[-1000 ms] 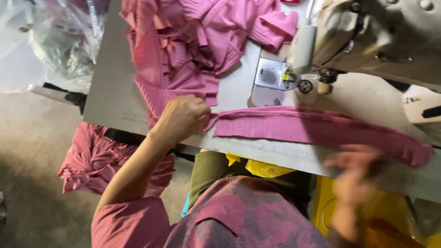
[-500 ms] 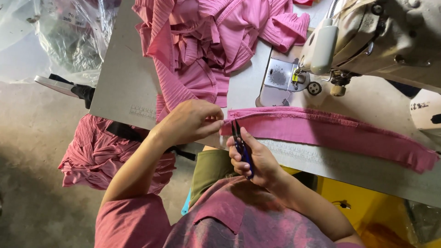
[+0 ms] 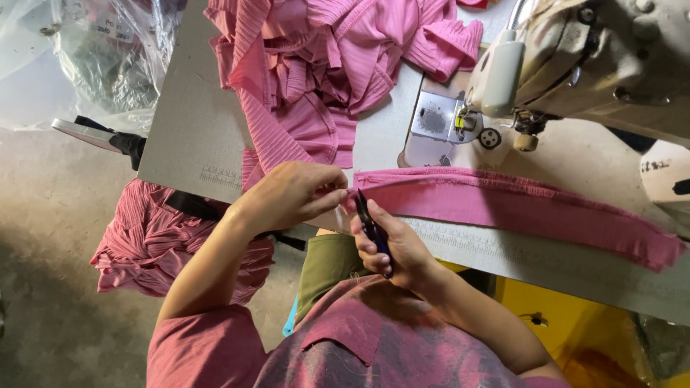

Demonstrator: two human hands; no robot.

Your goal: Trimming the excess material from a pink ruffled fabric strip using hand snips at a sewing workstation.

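Since half a second ago the right hand (image 3: 399, 248) has barely shifted: it still sits at the near edge of the worktop (image 3: 194, 136) with the small dark snips (image 3: 370, 223) gripped in its curled fingers, the tips now raised right to the end of the pink fabric strip (image 3: 517, 208). A second ago that hand was blurred, well along the near edge to the right, away from the left hand. The left hand (image 3: 291, 194) stays where it was, fingers pressed together and pinching the left end of the strip, just beside the snips.

The strip lies flat along the near edge of the worktop, running from the two hands toward the right edge, in front of the sewing machine (image 3: 575, 65).

Counted: two hands, one pair of snips, one long strip, one sewing machine at the far right corner. One heap of pink ribbed fabric (image 3: 323, 72) is piled along the far edge; another bundle of pink fabric (image 3: 158, 244) hangs below the worktop's near left corner above the floor (image 3: 50, 237). One clear plastic bag (image 3: 108, 57) sits off the left edge
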